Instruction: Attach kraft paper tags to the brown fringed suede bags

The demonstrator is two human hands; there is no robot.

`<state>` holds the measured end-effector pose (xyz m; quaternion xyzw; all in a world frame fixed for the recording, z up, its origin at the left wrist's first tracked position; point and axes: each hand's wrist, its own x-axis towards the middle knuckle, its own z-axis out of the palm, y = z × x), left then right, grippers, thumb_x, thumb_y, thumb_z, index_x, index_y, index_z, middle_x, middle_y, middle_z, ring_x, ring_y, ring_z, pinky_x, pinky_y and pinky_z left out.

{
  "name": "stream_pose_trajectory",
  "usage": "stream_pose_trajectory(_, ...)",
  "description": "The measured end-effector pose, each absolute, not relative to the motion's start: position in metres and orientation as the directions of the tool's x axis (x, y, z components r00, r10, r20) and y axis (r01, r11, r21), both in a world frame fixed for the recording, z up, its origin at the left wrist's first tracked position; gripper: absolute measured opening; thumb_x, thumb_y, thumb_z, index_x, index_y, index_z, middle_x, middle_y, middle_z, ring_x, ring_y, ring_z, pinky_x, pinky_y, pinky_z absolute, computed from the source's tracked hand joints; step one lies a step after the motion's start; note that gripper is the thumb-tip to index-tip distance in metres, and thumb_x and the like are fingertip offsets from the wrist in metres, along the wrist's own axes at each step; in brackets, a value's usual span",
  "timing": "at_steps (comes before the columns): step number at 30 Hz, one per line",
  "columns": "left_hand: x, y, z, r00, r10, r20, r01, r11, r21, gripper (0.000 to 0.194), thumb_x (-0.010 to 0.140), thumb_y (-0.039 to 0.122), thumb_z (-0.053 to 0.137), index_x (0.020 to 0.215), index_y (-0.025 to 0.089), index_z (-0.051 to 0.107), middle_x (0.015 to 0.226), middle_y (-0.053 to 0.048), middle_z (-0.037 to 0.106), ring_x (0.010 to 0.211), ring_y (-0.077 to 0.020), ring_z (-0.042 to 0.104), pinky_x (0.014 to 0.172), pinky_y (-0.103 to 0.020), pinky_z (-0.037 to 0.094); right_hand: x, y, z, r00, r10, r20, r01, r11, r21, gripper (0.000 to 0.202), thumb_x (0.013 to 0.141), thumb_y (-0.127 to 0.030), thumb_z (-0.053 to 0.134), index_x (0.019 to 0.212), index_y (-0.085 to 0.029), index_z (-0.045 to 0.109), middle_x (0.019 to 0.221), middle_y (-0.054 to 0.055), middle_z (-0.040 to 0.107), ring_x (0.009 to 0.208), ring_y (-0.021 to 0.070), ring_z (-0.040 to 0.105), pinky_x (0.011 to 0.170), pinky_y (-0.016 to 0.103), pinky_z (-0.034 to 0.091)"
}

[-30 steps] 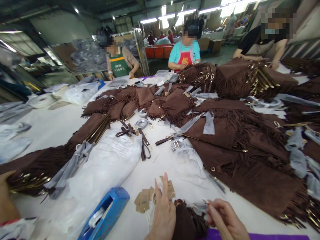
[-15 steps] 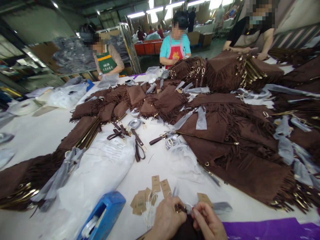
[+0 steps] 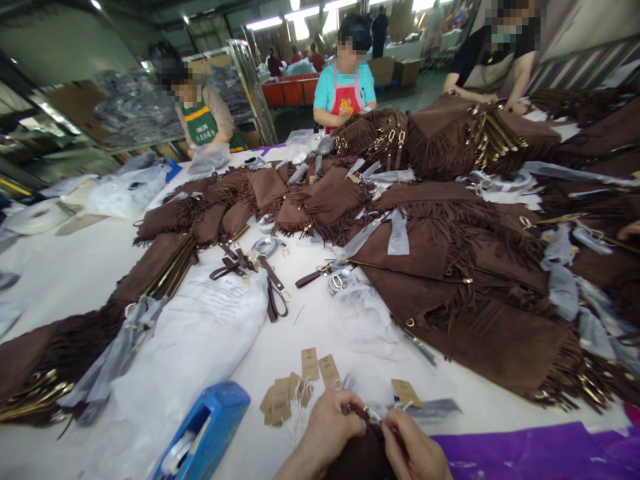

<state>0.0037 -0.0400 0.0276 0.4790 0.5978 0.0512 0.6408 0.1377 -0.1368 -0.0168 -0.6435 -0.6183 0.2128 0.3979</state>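
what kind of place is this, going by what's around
Probably a bag factory's finishing or packing area: brown fringed bags heaped on a long white table, loose cardboard tags, and aproned workers standing across it.

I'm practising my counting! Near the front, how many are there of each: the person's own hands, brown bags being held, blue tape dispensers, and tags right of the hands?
Hands, left hand and right hand: 2
Held brown bag: 1
Blue tape dispenser: 1
Tag right of the hands: 1
Total: 5
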Motion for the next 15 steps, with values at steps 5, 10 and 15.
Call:
stream_pose_trajectory(5, 0.003, -0.041, 0.026, 0.276, 0.635, -0.722, 0.520, 0.533, 0.667, 0.023, 0.047, 0.015, 0.055, 0.065, 0.016, 0.070, 0.054, 0.004, 0.057, 0.054, -0.0122, 0.044, 0.050, -0.023, 0.030, 0.138, -0.137, -0.020, 0.067, 0.947, 0.313, 0.730, 0.168, -0.662, 0.018, 0.090, -0.019, 0.037, 0.090, -0.020, 0.054, 0.065, 0.003, 0.059, 0.056, 0.0150, 0.059, 0.055, 0.024, 0.047)
stream_pose_trajectory(10, 0.002, -0.041, 0.027, 0.279, 0.641, -0.715, 0.522, 0.524, 0.673, 0.025, 0.048, 0.016, 0.055, 0.067, 0.017, 0.070, 0.056, 0.003, 0.058, 0.056, -0.0126, 0.046, 0.051, -0.023, 0.031, 0.132, -0.139, -0.028, 0.059, 0.944, 0.323, 0.759, 0.168, -0.629, 0.024, 0.091, -0.018, 0.032, 0.080, -0.021, 0.054, 0.060, 0.002, 0.055, 0.051, 0.0146, 0.056, 0.050, 0.024, 0.044)
stream_pose_trajectory(15, 0.001, -0.042, 0.026, 0.301, 0.642, -0.705, 0.560, 0.480, 0.676, 0.027, 0.051, 0.018, 0.056, 0.073, 0.017, 0.071, 0.062, 0.002, 0.063, 0.061, -0.0148, 0.050, 0.055, -0.023, 0.036, 0.132, -0.136, -0.022, 0.064, 0.959, 0.276, 0.704, 0.153, -0.694, 0.026, 0.092, -0.022, 0.030, 0.077, -0.022, 0.051, 0.057, 0.000, 0.052, 0.048, 0.0129, 0.053, 0.047, 0.022, 0.041)
